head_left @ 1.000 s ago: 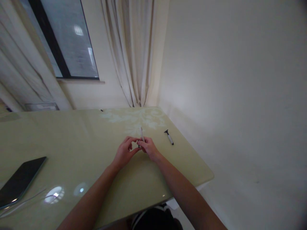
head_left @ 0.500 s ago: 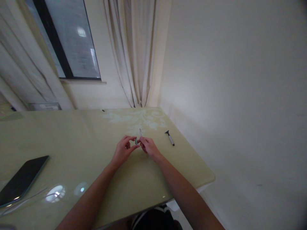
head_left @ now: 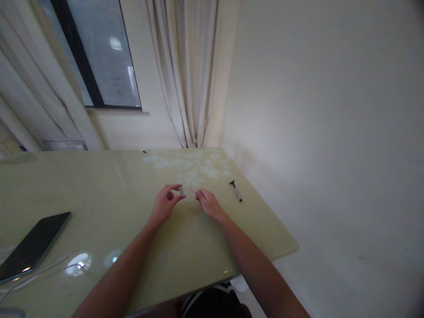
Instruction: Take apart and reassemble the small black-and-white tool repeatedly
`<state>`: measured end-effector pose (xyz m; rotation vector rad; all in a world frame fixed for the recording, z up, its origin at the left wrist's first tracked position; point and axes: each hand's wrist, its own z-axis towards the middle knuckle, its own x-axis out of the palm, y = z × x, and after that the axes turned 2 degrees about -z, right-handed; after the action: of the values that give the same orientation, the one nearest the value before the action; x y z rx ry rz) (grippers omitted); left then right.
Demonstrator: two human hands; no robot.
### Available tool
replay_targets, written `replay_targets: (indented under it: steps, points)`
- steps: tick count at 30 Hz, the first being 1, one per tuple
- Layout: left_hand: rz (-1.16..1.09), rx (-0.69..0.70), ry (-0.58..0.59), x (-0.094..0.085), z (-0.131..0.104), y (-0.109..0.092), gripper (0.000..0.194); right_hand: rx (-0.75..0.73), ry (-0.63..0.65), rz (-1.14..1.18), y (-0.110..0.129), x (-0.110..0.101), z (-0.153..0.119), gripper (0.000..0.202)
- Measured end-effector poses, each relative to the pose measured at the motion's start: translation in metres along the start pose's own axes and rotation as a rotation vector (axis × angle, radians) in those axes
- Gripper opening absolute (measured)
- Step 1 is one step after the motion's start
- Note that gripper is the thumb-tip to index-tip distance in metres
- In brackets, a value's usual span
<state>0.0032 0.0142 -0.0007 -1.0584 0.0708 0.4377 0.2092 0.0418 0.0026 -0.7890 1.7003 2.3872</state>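
Observation:
Between the thumb and fingertips of my left hand (head_left: 164,205) is a small, narrow grey-green piece (head_left: 181,190), held upright; it looks like a razor cartridge, though it is too small to be sure. My right hand (head_left: 208,203) is closed around a thin pale stick (head_left: 191,190), whose free end points left toward that piece. Stick and piece are apart. The stick's other end is hidden in my fingers. To the right of my right hand lies a razor (head_left: 236,191) with a grey handle and a dark T-shaped head.
The glossy pale-green table (head_left: 109,185) ends at the wall (head_left: 318,132) on the right. A dark tablet (head_left: 36,243) and a white cable (head_left: 36,276) lie on the left. Near the back edge is a tiny black piece (head_left: 144,152). Curtains (head_left: 185,75) hang behind.
My hands have moved apart, the left one going left with the small piece. The pale stick has tipped from pointing away from me to pointing left.

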Motion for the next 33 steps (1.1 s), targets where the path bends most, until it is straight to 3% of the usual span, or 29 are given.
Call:
replay_targets:
  steps: [2,7,11,16,19,23,27,31,33]
  points:
    - [0.009,0.031,0.001,0.001,0.000,0.000,0.038,-0.030,-0.023,-0.035,0.003,-0.001,-0.001,0.047]
    - [-0.040,0.079,0.050,0.005,-0.002,0.000,0.035,-0.100,0.066,-0.002,0.012,0.001,-0.006,0.050]
    - [-0.060,0.078,0.088,0.008,-0.004,-0.002,0.034,-0.058,-0.035,-0.036,0.012,0.001,-0.005,0.051]
    - [-0.053,0.093,0.098,0.010,-0.005,-0.003,0.034,-0.095,0.057,0.028,0.012,0.000,-0.005,0.052]
    - [-0.040,0.105,0.107,0.009,-0.005,-0.003,0.034,-0.075,-0.017,-0.011,0.012,0.001,-0.005,0.052]
    - [-0.033,0.114,0.108,0.009,-0.005,-0.004,0.032,-0.106,0.032,0.018,0.012,0.001,-0.004,0.053]
    - [-0.029,0.120,0.116,0.009,-0.006,-0.004,0.031,-0.082,-0.051,-0.007,0.010,-0.001,-0.004,0.052]
    - [-0.043,0.119,0.111,0.010,-0.006,-0.006,0.032,-0.110,0.031,0.010,0.010,-0.002,-0.004,0.052]
    - [-0.043,0.117,0.115,0.010,-0.006,-0.007,0.032,-0.106,-0.021,-0.025,0.010,-0.002,-0.005,0.053]
